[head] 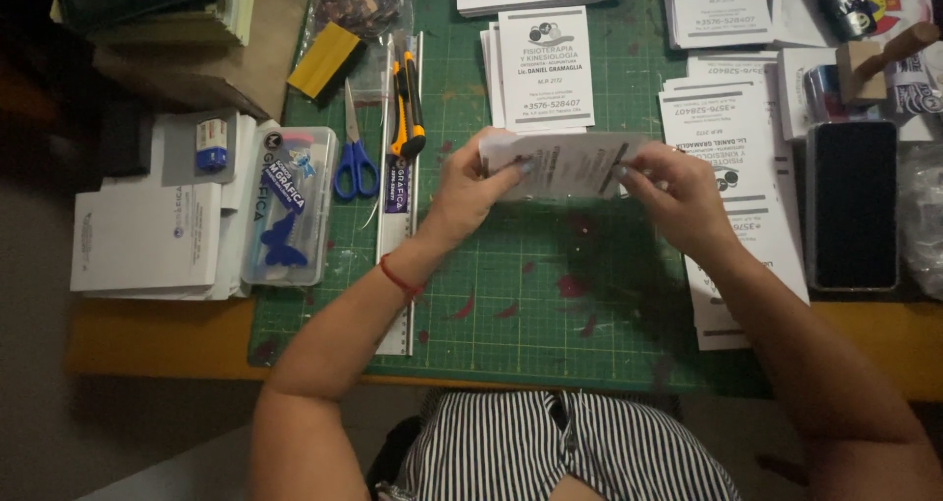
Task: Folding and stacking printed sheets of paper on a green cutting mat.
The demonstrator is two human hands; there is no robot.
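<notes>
Both my hands hold a small stack of white printed sheets [565, 165] just above the green cutting mat [530, 295]. My left hand [471, 189] grips the stack's left end, thumb on top. My right hand [678, 192] pinches its right end. A red thread bracelet sits on my left wrist. Beyond the held stack lies another pile of the same printed sheets [543, 69] on the mat.
A metal ruler [401, 216], a yellow utility knife [408, 108] and blue-handled scissors [354, 152] lie left of my hands. A clear plastic box [290, 206] and white pads sit further left. More printed sheets [732, 157], a black phone [851, 204] and a wooden stamp [874, 59] are on the right.
</notes>
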